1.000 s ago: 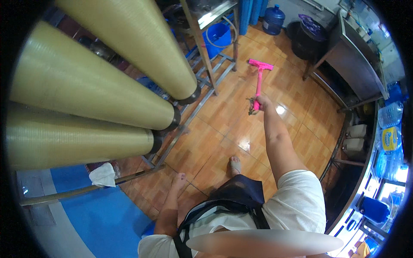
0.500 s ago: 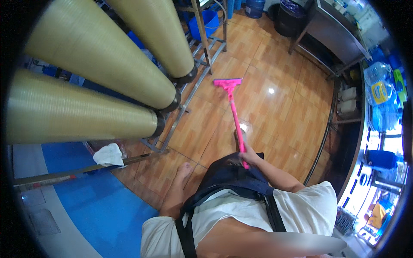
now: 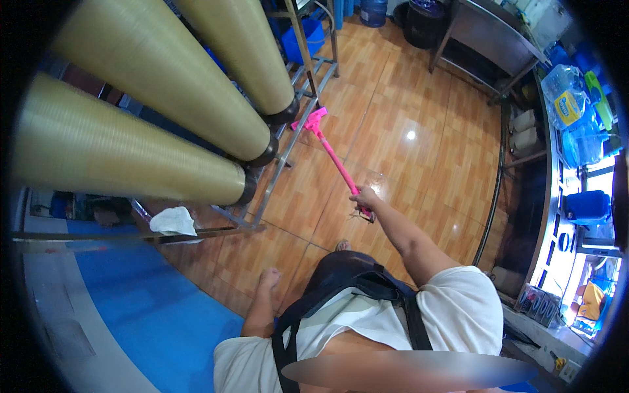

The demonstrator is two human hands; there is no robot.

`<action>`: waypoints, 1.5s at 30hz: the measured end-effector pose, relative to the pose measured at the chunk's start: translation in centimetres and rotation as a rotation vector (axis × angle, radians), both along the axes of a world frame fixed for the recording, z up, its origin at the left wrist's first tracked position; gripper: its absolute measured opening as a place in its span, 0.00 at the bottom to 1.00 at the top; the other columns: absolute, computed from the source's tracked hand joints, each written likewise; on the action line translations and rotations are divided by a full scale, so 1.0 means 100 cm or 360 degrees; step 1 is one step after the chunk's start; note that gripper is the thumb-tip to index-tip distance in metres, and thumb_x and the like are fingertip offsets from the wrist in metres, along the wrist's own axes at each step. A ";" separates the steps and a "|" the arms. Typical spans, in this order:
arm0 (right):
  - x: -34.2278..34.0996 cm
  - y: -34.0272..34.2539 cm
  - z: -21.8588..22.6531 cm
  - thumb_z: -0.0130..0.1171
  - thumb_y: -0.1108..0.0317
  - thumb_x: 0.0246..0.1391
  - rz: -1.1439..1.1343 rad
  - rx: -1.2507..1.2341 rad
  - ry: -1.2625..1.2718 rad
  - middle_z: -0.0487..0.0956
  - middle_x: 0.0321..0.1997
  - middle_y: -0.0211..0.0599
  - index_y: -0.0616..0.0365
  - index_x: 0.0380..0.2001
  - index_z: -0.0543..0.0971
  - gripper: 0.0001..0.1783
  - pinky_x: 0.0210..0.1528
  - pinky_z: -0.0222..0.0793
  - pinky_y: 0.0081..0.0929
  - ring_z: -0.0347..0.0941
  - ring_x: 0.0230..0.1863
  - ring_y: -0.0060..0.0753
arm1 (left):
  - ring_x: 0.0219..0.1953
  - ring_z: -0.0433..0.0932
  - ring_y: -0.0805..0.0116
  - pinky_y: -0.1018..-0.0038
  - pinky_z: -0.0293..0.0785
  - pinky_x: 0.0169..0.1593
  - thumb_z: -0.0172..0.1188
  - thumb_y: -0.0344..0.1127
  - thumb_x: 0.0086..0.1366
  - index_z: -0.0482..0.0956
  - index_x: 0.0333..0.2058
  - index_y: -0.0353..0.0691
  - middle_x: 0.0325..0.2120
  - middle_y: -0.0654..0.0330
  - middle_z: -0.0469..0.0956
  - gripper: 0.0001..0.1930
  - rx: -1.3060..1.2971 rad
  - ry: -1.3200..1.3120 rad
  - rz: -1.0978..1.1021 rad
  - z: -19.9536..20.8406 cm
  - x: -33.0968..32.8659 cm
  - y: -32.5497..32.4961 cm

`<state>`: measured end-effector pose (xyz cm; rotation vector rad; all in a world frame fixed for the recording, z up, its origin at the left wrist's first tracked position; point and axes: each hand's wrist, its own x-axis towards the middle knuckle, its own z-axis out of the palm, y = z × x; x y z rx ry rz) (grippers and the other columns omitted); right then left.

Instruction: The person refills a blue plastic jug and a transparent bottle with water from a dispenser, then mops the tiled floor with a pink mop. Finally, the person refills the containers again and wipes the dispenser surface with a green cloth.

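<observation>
Squeegee (image 3: 337,161) has swung left, beside the rack (image 3: 271,188).

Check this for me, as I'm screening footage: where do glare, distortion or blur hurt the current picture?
In the head view, glare spots the tiled floor, the fisheye bows the right-hand counter and leaves dark corners, and a blurred oval hides part of the lower edge; the right hand and pink squeegee are readable there.
</observation>
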<state>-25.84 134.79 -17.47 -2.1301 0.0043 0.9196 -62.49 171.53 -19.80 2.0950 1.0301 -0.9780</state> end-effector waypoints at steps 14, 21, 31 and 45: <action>-0.451 -0.379 0.018 0.56 0.57 0.56 -0.0158 -0.0474 -0.0139 0.81 0.40 0.59 0.43 0.60 0.68 0.27 0.46 0.73 0.58 0.77 0.43 0.65 | 0.50 0.80 0.54 0.63 0.74 0.55 0.64 0.43 0.59 0.79 0.48 0.35 0.45 0.44 0.81 0.23 -0.0170 -0.0370 -0.0505 -0.001 -0.009 -0.144; -0.688 -0.547 0.118 0.64 0.55 0.48 -0.0683 -0.1220 0.0591 0.82 0.36 0.59 0.58 0.42 0.78 0.22 0.43 0.74 0.55 0.79 0.41 0.64 | 0.49 0.80 0.54 0.65 0.75 0.54 0.64 0.43 0.58 0.79 0.48 0.35 0.45 0.47 0.82 0.22 -0.0241 -0.0203 -0.0629 -0.011 -0.025 -0.207; -0.627 -0.507 0.090 0.69 0.53 0.43 -0.0977 -0.1208 0.0660 0.82 0.35 0.61 0.64 0.31 0.81 0.23 0.42 0.75 0.51 0.80 0.42 0.61 | 0.46 0.81 0.56 0.65 0.77 0.50 0.66 0.44 0.57 0.79 0.48 0.35 0.43 0.49 0.83 0.24 -0.0102 -0.0173 -0.0839 -0.006 0.004 -0.234; -0.027 -0.262 -0.011 0.67 0.71 0.44 -0.1911 0.0331 0.0559 0.73 0.17 0.39 0.62 0.21 0.76 0.09 0.13 0.59 0.38 0.68 0.14 0.36 | 0.41 0.82 0.56 0.65 0.77 0.48 0.67 0.46 0.57 0.78 0.48 0.36 0.38 0.50 0.83 0.25 -0.0238 -0.0061 -0.0672 0.000 0.186 -0.230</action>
